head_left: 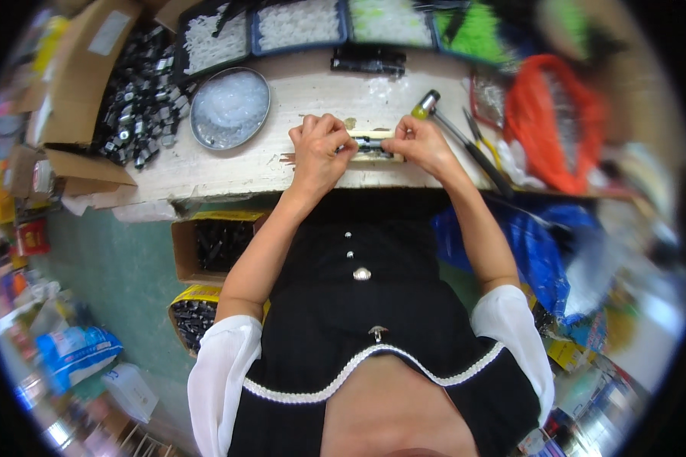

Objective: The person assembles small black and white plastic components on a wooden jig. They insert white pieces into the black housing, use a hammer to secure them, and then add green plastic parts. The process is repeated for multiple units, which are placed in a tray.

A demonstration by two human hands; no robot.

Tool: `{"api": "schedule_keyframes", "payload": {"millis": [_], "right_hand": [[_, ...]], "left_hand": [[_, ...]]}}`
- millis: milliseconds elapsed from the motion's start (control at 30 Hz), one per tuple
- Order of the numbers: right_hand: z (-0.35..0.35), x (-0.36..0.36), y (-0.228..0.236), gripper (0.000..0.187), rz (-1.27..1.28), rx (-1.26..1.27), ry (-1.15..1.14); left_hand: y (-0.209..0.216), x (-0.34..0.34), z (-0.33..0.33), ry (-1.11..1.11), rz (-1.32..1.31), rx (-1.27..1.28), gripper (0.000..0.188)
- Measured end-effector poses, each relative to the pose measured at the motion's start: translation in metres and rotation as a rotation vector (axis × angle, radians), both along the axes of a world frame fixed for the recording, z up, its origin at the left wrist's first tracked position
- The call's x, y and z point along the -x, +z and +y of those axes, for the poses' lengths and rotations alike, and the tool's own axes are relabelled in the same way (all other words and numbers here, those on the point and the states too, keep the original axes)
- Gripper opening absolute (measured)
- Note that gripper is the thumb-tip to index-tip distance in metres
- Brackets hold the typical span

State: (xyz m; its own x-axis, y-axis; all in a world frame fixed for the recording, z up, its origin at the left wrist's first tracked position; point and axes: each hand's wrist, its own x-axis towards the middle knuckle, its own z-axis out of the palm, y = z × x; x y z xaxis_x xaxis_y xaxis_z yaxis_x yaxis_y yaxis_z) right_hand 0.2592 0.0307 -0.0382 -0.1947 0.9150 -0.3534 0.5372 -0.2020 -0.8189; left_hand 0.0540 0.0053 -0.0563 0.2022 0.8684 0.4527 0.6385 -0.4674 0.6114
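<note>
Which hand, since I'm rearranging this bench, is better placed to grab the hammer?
Probably the right hand: the hammer lies close beside it. The left hand is farther away, beyond the black part between them.

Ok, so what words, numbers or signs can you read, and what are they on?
None clearly.
Label on the cardboard box: too blurred to read.
Blue bag: print too blurred.
White box: mark too small.
Black part: too small to tell if it has any.
</note>
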Motion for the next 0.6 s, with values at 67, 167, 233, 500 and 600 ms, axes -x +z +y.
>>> {"api": "schedule_keyframes", "payload": {"millis": [67,167,233,500,600], "right_hand": [[0.002,-0.001,-0.002,0.024,0.032,0.023,-0.012],[0.004,-0.001,-0.001,0.024,0.018,0.028,-0.011],[0.004,0.0,0.002,0.024,0.006,0.018,0.0],[0.001,-0.005,-0.006,0.023,0.176,0.023,0.003],[0.005,-0.009,-0.008,0.023,0.19,0.062,0.091]], "left_hand": [[0.0,0.0,0.0,0.001,-0.004,0.003,0.012],[0.001,0.0,0.0,-0.007,-0.011,0.008,0.012],[0.002,0.0,-0.001,-0.004,-0.016,0.008,0.012],[0.002,-0.002,0.001,-0.001,-0.002,0.016,0.011],[0.003,-0.001,0.0,-0.002,0.002,0.015,0.012]]}}
